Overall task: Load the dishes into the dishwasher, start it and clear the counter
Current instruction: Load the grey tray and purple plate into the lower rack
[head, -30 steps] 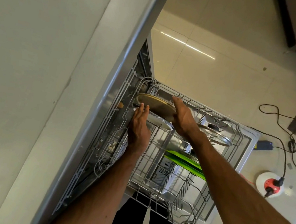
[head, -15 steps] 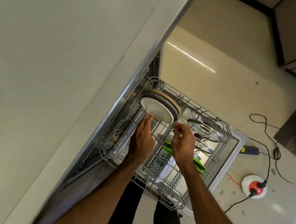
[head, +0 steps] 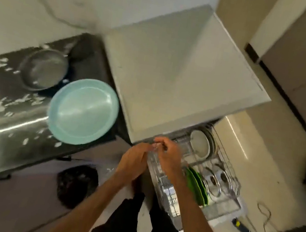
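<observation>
Head view: white plate [head: 199, 145] stands racked just beyond the fingers [head: 161, 143].

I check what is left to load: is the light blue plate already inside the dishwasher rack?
No, the light blue plate lies on the dark counter beside a grey pan.

Left hand [head: 133, 160] and right hand [head: 169, 158] are held out side by side, fingers [head: 161, 143] curled, grip blurred.

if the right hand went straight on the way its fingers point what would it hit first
The right hand would probably meet the front edge of the white worktop first; blur leaves depth unclear.
</observation>
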Action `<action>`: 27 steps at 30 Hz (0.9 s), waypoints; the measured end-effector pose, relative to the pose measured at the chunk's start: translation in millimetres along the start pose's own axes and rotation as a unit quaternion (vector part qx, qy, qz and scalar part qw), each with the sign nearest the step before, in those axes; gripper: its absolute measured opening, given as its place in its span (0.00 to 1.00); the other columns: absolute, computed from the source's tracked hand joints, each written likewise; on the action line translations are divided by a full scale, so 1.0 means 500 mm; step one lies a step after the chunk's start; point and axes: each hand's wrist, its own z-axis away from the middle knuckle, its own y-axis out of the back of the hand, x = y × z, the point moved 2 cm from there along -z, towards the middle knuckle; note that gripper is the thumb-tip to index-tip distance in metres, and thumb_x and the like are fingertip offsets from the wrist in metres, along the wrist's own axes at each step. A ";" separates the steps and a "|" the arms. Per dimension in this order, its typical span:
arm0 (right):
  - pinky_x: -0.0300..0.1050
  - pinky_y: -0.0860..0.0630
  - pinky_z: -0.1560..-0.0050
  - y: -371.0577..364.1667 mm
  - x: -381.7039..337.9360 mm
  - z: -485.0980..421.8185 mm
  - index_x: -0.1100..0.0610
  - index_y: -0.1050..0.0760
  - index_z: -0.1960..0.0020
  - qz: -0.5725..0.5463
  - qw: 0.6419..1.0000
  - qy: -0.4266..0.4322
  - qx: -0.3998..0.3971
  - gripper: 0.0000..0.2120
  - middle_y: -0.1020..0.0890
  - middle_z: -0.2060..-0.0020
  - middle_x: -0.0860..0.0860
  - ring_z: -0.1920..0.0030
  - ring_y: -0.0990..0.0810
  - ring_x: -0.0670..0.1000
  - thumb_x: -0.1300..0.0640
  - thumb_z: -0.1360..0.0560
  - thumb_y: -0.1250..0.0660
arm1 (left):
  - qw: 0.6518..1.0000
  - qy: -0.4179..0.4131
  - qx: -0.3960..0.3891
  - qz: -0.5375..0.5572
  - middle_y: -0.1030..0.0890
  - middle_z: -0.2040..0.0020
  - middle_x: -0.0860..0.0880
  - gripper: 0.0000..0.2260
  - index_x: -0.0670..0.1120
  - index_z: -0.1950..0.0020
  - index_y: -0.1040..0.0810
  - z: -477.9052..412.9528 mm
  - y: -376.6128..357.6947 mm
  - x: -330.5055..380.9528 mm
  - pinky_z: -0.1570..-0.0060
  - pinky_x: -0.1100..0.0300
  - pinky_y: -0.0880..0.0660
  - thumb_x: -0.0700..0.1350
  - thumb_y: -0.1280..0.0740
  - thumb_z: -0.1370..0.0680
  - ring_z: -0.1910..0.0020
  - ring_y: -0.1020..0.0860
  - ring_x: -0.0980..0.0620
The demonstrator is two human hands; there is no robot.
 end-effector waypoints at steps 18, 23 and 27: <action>0.33 0.23 0.66 -0.654 -0.637 0.303 0.57 0.18 0.46 0.137 0.884 0.232 -0.383 0.10 0.13 0.57 0.51 0.62 0.15 0.45 0.63 0.20 0.37 | 0.871 0.273 0.389 0.124 0.15 0.54 0.60 0.11 0.54 0.49 0.16 0.602 0.559 -0.436 0.50 0.58 0.20 0.39 0.34 0.23 0.55 0.19 0.63; 0.40 0.21 0.67 -0.812 -0.701 0.372 0.56 0.18 0.49 0.133 0.872 0.243 -0.403 0.09 0.13 0.58 0.52 0.64 0.16 0.46 0.64 0.22 0.36 | 0.851 0.317 0.402 0.117 0.16 0.56 0.61 0.12 0.55 0.51 0.17 0.727 0.649 -0.544 0.50 0.56 0.21 0.41 0.36 0.24 0.57 0.19 0.62; 0.44 0.19 0.67 -0.908 -0.732 0.418 0.57 0.18 0.49 0.132 0.861 0.259 -0.418 0.09 0.13 0.59 0.51 0.63 0.16 0.46 0.65 0.21 0.37 | 0.841 0.347 0.402 0.098 0.19 0.59 0.62 0.10 0.56 0.52 0.17 0.807 0.693 -0.601 0.54 0.61 0.23 0.42 0.35 0.24 0.59 0.22 0.64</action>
